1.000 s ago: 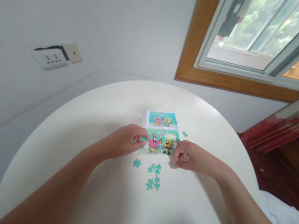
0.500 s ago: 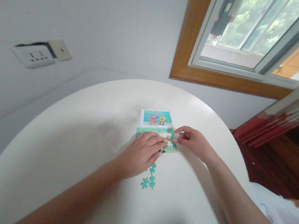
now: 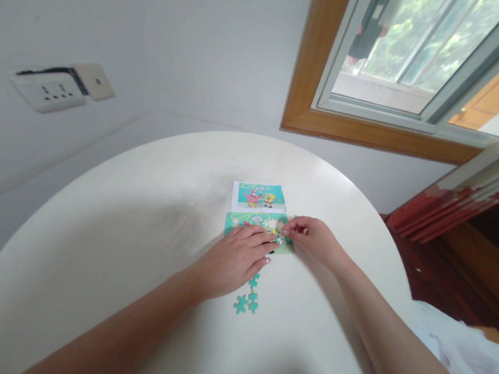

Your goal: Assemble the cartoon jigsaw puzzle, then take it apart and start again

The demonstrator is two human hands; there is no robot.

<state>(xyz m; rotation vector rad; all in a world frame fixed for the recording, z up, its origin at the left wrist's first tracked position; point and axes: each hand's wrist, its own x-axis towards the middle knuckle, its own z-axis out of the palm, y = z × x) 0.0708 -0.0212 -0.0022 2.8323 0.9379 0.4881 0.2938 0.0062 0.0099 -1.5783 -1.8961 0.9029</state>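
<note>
A partly filled jigsaw puzzle [image 3: 234, 217] in teal, with cartoon figures on it, lies on the white table. My left hand [image 3: 238, 260] rests flat across its lower left part, fingers stretched out. Over the right side of the puzzle, my right hand [image 3: 310, 236] pinches thumb and fingertips together at a small puzzle piece, mostly hidden by the fingers. Just beyond the puzzle lies a printed reference picture [image 3: 260, 196] of the same cartoon scene. Several loose teal puzzle pieces [image 3: 241, 304] lie on the near side of my left hand.
The round white table [image 3: 143, 201] stands against a wall with a socket plate [image 3: 54, 93]. A wood-framed window [image 3: 380, 137] is at the upper right, with a red and cream curtain [image 3: 431, 209] beside it. White plastic bags [image 3: 457, 351] are at the lower right.
My right hand has moved left from the puzzle's right edge to over its gap, fingertips now closer together. My left hand stays on the puzzle. The view has shifted slightly.
</note>
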